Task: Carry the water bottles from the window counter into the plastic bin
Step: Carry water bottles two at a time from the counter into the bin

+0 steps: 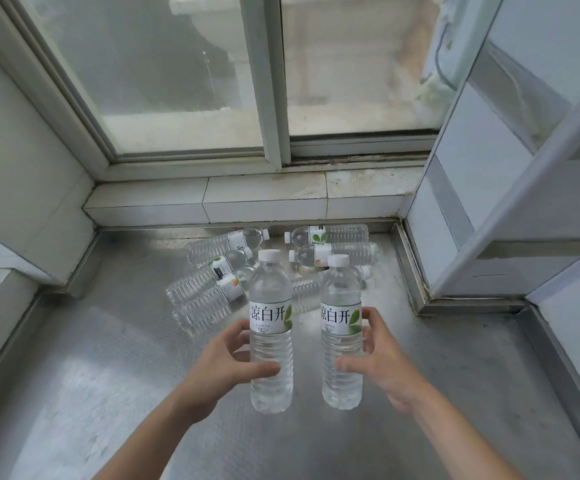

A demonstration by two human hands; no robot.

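Observation:
My left hand [228,358] grips a clear water bottle [270,299] with a white cap and a white-green label, held upright above the steel counter [108,375]. My right hand [377,356] holds a second upright bottle [341,296] of the same kind, just to the right of the first. Behind them several more bottles lie on their sides on the counter: a group at the left [209,285] and a pair at the right [333,244] near the tiled sill. The plastic bin is out of view.
A tiled window sill [264,199] and a sliding window [268,81] close off the far side. A white tiled wall [22,161] stands at the left, and a white and grey panelled wall [482,202] juts in at the right.

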